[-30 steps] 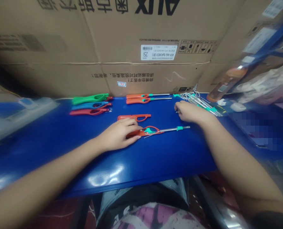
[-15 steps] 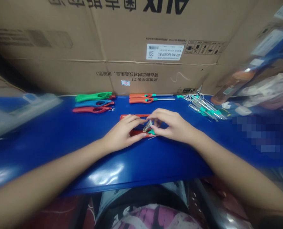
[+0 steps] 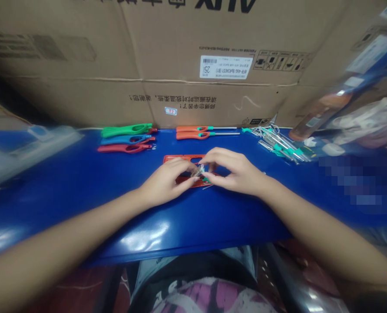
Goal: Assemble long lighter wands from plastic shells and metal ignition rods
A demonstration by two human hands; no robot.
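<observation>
Both hands meet over an orange lighter handle shell (image 3: pixel 196 180) lying on the blue table (image 3: pixel 82 191). My left hand (image 3: pixel 166 181) rests on the shell's left part, fingers curled against it. My right hand (image 3: pixel 235 170) pinches a small clear tube-shaped part (image 3: pixel 198 171) over the shell, next to a teal piece (image 3: pixel 206 179). A second orange shell half (image 3: pixel 180 158) lies just behind the hands, partly hidden by them.
Green (image 3: pixel 126 129), blue (image 3: pixel 128 139) and red (image 3: pixel 123 148) lighter handles lie at the back left. Two assembled orange lighters (image 3: pixel 206 132) lie at the back centre. A pile of metal-and-teal inner parts (image 3: pixel 279 141) sits at the right. Large cardboard boxes (image 3: pixel 193 65) wall the back.
My right hand left the parts pile and came to the orange shell with a small clear part. It now holds that part lower, against the shell. The left hand stayed on the shell.
</observation>
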